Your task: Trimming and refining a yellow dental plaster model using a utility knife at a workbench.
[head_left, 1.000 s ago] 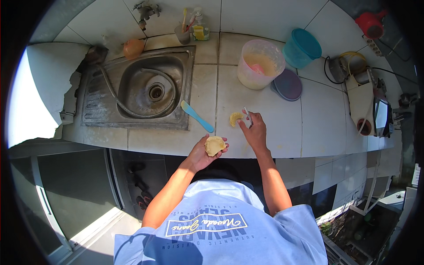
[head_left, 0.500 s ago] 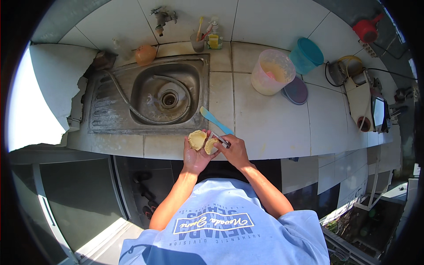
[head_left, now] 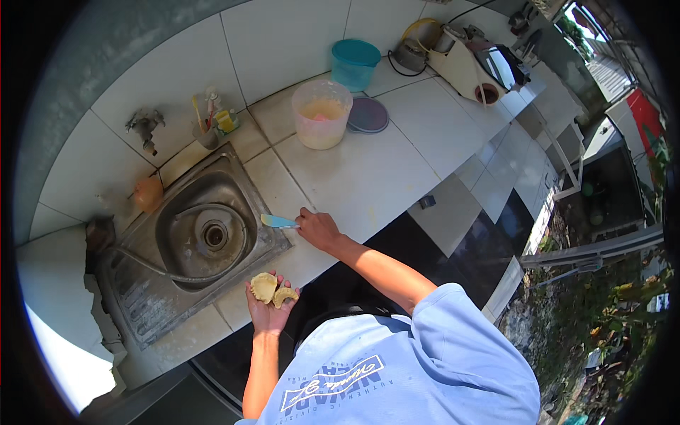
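Observation:
My left hand [head_left: 268, 312] is palm up at the counter's front edge and holds two pale yellow dough pieces [head_left: 272, 289]. My right hand [head_left: 317, 229] rests on the white tiled counter [head_left: 368, 177] and grips the handle of a light blue spatula [head_left: 278, 222], whose blade lies over the right rim of the steel sink [head_left: 191, 241]. A translucent tub [head_left: 321, 122] with yellow batter stands farther back on the counter, and its purple lid [head_left: 368, 115] lies beside it.
A teal bucket [head_left: 354, 62] stands behind the tub. A cup of brushes [head_left: 210, 126] and an orange scrubber [head_left: 149, 193] sit by the sink, below a wall tap [head_left: 145, 126]. An appliance with cables [head_left: 473, 64] occupies the far right of the counter. Dark floor tiles lie below.
The hands have parted: the left now holds both dough pieces alone, and the right has reached out and taken the blue spatula. The view has swung right.

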Motion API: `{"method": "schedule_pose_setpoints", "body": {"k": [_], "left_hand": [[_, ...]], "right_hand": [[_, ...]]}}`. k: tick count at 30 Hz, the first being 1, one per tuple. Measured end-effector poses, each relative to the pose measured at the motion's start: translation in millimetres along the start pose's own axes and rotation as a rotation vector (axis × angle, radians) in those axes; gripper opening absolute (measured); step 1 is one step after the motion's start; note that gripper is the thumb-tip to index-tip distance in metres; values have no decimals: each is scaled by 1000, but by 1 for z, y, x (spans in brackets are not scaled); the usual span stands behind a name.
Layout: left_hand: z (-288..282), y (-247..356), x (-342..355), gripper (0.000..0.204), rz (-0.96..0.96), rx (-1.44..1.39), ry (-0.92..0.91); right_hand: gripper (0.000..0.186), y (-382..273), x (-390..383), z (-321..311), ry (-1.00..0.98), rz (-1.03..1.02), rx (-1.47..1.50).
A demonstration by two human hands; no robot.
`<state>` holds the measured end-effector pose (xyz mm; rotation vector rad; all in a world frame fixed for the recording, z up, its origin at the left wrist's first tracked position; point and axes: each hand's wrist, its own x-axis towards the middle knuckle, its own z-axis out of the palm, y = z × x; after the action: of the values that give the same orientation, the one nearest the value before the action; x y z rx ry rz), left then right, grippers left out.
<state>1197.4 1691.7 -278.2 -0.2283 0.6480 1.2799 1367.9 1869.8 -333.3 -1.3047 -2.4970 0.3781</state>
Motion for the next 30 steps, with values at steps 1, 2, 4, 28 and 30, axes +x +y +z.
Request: {"method": "schedule_pose_setpoints", "body": {"k": [1,2,4,28,30], "left_hand": [[8,-3,-4,54,-12,33,25],[9,-7,-6,54,-33,70,21],[11,-18,-6,55,-77,138,18],[159,-661,1,50,-1335,881,-501],[156,-714,-3,51,-1457,905,-525]], "right_hand": [[9,3,-1,7,8,15,-12],[10,-2,-3,1,12,33,11],[14,-6,-19,-18,67,126,141],[19,21,-847,-143,1123,2011,-232],[19,24,-864,-148,1255,2082,-275]]}}
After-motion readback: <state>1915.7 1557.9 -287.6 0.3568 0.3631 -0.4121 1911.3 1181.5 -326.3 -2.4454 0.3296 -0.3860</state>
